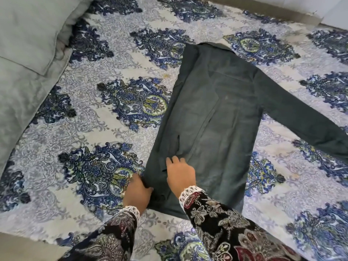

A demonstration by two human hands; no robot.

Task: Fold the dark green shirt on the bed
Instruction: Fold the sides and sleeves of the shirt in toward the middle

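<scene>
The dark green shirt (pixel 216 113) lies flat on the patterned bedspread (pixel 105 68), collar at the far end and hem nearest me. Its left side is folded inward over the body, and its right sleeve (pixel 305 121) stretches out to the right. My left hand (pixel 136 193) sits at the shirt's near left corner, fingers tucked at the folded edge. My right hand (pixel 179 174) rests palm down on the folded cloth close to the hem, fingers curled against the fabric.
Grey pillows (pixel 28 34) and a grey cover (pixel 17 102) fill the left side of the bed. The bed's far edge (pixel 263 10) runs along the top right. Blue and white bedspread surrounds the shirt.
</scene>
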